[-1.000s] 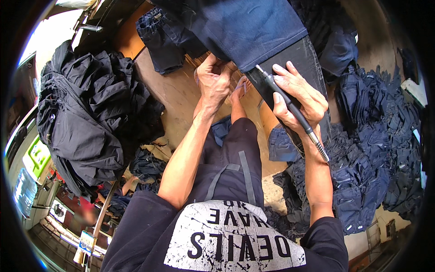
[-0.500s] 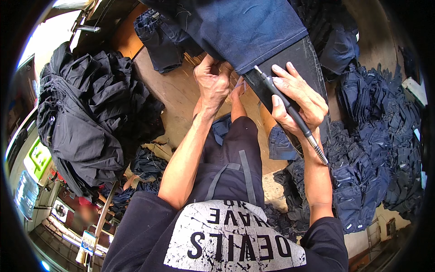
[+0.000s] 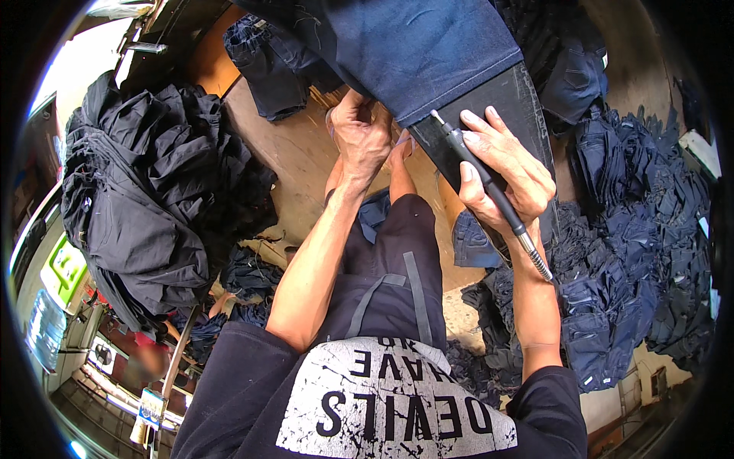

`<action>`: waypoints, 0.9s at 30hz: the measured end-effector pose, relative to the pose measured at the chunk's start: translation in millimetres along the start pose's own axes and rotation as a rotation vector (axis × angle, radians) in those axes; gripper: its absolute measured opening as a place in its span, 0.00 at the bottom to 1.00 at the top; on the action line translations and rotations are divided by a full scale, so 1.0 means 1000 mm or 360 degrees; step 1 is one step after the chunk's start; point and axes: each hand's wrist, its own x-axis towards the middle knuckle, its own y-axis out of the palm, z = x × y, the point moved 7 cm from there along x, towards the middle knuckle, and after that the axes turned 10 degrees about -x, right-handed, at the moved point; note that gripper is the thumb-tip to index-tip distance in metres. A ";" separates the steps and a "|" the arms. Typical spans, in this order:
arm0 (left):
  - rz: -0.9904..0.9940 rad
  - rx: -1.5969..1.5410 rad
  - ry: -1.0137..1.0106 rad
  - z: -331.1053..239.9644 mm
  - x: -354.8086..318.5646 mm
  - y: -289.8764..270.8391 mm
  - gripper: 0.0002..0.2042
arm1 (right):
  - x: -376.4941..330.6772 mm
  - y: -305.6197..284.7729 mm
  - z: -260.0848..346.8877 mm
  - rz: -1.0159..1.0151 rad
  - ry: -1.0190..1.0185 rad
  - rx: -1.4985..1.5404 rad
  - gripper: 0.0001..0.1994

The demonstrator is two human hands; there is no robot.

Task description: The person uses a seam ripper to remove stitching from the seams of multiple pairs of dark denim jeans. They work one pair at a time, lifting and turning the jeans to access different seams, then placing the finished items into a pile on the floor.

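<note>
A dark blue denim trouser leg (image 3: 420, 57) is drawn over a black board (image 3: 489, 103), its stitched hem lying across the board. My left hand (image 3: 359, 141) is closed at the hem's left corner, gripping the denim there; its fingertips are partly hidden. In my right hand (image 3: 508, 168) is a slim black rotary tool handpiece (image 3: 489, 187) with a metal tip and a spring sleeve at its rear end. My thumb and fingers hold it along its length. Its tip is at the hem edge, close to the board; whether it touches the cloth I cannot tell.
A big heap of black garments (image 3: 153, 191) rises at the left. Stacks of dark jeans (image 3: 612, 252) fill the right side, with more trousers (image 3: 271, 73) beyond my left hand. A person (image 3: 153, 356) is at the lower left, near a green plastic container (image 3: 65, 264).
Very little differs. My left hand and the denim hem have shifted slightly to the right, and the handpiece's tip has moved by a hair. Both grips look the same.
</note>
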 end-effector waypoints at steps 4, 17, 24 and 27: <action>0.0077 0.0044 -0.0033 0.006 0.001 0.001 0.16 | 0.001 0.001 0.003 0.0034 -0.0012 0.0020 0.12; 0.0057 0.0018 -0.0084 0.018 0.004 0.007 0.15 | 0.000 0.000 0.001 0.0038 -0.0019 0.0026 0.13; 0.0039 -0.0009 -0.0176 0.017 0.003 0.008 0.16 | 0.001 0.008 0.008 0.0167 -0.0140 0.0096 0.13; 0.0039 -0.0011 -0.0168 0.016 0.003 0.009 0.17 | 0.002 0.009 0.008 0.0180 -0.0144 0.0092 0.12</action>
